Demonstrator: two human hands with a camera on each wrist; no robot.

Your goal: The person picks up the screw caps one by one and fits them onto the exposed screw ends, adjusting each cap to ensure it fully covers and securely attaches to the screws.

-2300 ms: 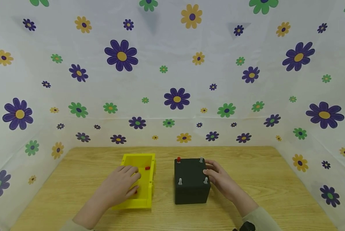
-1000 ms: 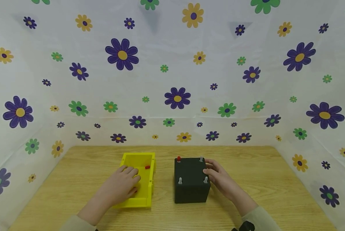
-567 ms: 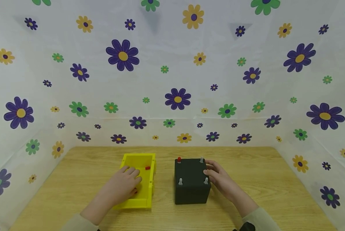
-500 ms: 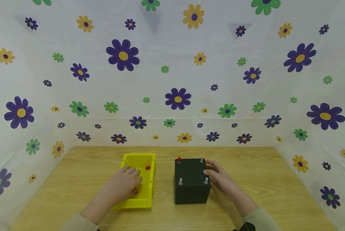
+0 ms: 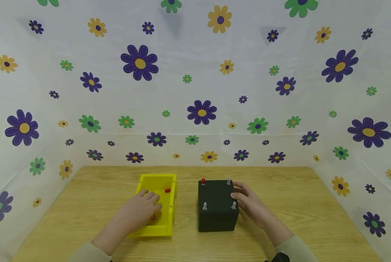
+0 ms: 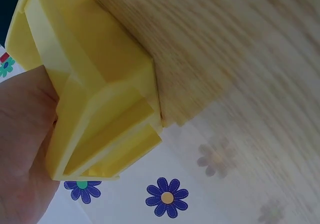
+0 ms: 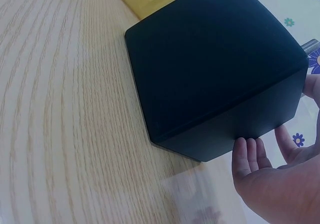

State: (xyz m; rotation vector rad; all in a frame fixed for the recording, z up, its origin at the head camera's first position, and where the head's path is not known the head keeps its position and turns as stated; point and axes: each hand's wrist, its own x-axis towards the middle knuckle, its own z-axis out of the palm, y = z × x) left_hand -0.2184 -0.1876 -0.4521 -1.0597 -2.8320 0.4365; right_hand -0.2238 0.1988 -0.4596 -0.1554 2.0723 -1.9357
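My left hand (image 5: 138, 213) reaches into a yellow bin (image 5: 153, 230), fingers bent down toward its floor. A small red cap (image 5: 153, 217) shows at the underside of the fingers; the fingertips and thumb tip are hidden, so I cannot tell whether they pinch it. Another red cap (image 5: 167, 190) lies farther back in the bin. To the right stands a black block (image 5: 216, 196). Upright metal posts rise near its corners, the back left one topped with a red cap (image 5: 203, 181). My right hand (image 5: 252, 207) rests against the block's right side, thumb at the top edge, fingers nearly straight.
Both the bin and the block stand on a wooden table (image 5: 189, 247), a narrow gap between them. A white flower-printed curtain (image 5: 169, 94) encloses the back and sides. In the left wrist view, the bin's wall (image 6: 75, 83) passes close by the hand.
The left hand's thumb, visible inside the bin earlier, has drawn under the fingers and out of sight. The right hand and the block stay put.
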